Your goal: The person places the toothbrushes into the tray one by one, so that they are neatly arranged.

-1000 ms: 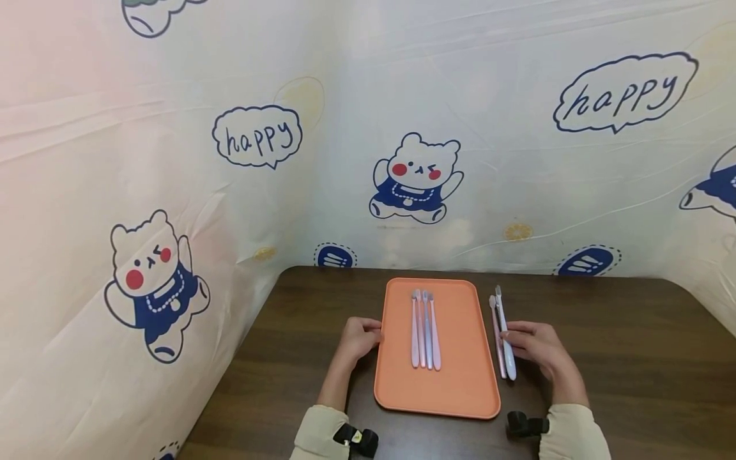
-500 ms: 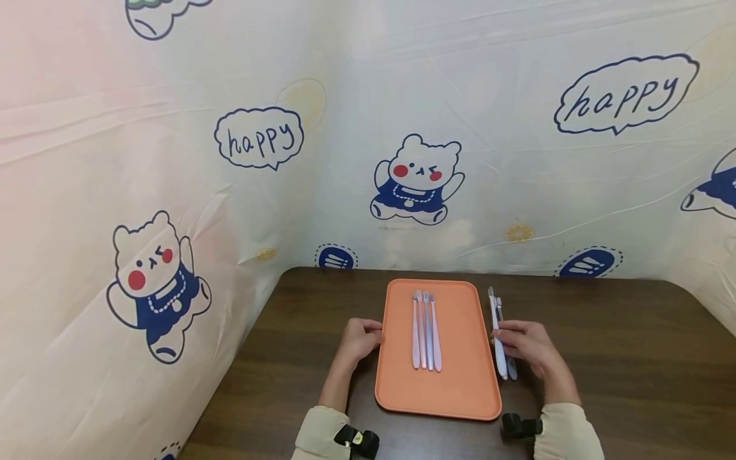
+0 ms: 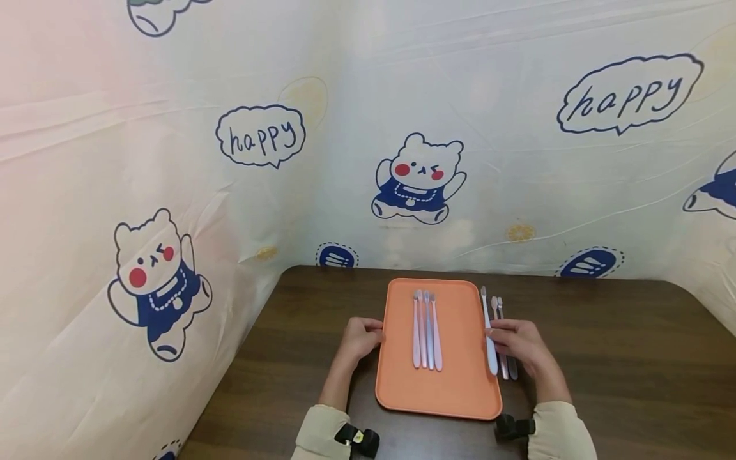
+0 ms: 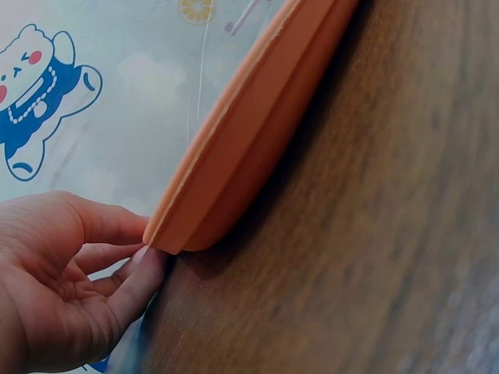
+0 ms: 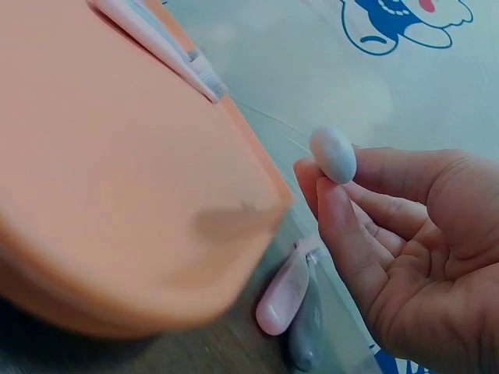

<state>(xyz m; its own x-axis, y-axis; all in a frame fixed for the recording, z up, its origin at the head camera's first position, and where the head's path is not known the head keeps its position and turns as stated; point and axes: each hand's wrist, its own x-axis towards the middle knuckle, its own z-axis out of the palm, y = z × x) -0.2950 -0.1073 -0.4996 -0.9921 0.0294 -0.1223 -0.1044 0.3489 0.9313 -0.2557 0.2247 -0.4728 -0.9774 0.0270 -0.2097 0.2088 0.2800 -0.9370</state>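
Observation:
My right hand (image 3: 520, 342) pinches a white toothbrush (image 3: 491, 358) between thumb and fingers, over the right rim of an orange tray (image 3: 454, 393). In the right wrist view the rounded handle end of that toothbrush (image 5: 335, 156) points at the camera. With thumb and fingertips my left hand (image 3: 359, 338) grips the tray's left rim; the left wrist view shows the hand (image 4: 70, 273) at the tray edge (image 4: 226, 148). Several pastel toothbrushes (image 3: 430, 338) lie side by side on the tray. Beside it, partly behind my right hand, are a pink toothbrush (image 5: 282, 296) and a grey toothbrush (image 5: 306, 331).
The tray lies on a dark wooden table (image 3: 632, 358). A pale curtain (image 3: 494, 160) printed with cartoon bears hangs along the table's back and left side. Black wrist straps (image 3: 359, 439) sit over both sleeves.
My right hand has moved left with the white toothbrush, from beside the two table toothbrushes to the tray's right rim. My left hand stays at the tray's left rim.

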